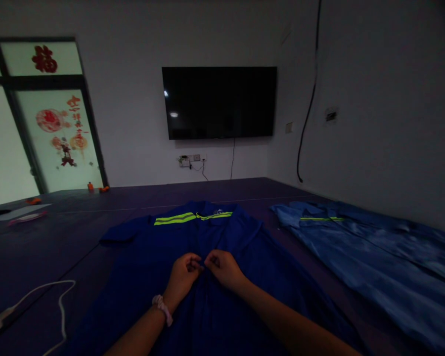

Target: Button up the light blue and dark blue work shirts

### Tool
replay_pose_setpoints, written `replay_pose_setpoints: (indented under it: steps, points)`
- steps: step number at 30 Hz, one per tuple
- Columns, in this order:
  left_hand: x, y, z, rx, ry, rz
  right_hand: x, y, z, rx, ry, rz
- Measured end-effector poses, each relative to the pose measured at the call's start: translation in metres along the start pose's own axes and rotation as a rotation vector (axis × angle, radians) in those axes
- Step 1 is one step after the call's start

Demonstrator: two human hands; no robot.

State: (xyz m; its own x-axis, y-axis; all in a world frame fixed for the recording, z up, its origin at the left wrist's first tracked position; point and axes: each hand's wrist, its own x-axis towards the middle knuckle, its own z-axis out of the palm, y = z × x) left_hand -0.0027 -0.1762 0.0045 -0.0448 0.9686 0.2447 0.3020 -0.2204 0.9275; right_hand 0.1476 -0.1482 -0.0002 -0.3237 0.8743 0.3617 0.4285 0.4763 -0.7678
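Observation:
A dark blue work jacket (148, 257) with a yellow-green reflective stripe across the chest lies spread flat in front of me. My left hand (183, 277) and my right hand (224, 269) meet over its front placket at the middle. Both have their fingers pinched together on the fabric edge there. A pale scrunchie sits on my left wrist (162, 309). What sits between the fingertips is too dark and small to make out beyond the jacket front.
A lighter blue garment (374, 252) with the same stripe lies to the right. A white cable (61, 306) loops at the lower left. A dark television (218, 101) hangs on the far wall. A window with red decals (55, 123) stands left.

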Motion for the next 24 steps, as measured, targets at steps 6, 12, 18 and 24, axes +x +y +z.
replay_pose_setpoints:
  steps: [6,12,18,24]
  points:
    - [-0.001,0.005,-0.001,0.019,0.018,0.015,-0.002,-0.002,-0.001,0.008,0.012,-0.011]
    - [-0.001,0.006,0.000,0.004,0.008,-0.005,-0.003,-0.009,-0.004,-0.026,-0.006,-0.014]
    - [-0.003,0.013,-0.005,0.035,-0.074,-0.034,-0.007,-0.014,-0.007,-0.114,0.066,-0.031]
    - [-0.007,0.018,-0.018,0.133,-0.340,-0.141,-0.017,-0.020,-0.008,-0.206,0.054,-0.044]
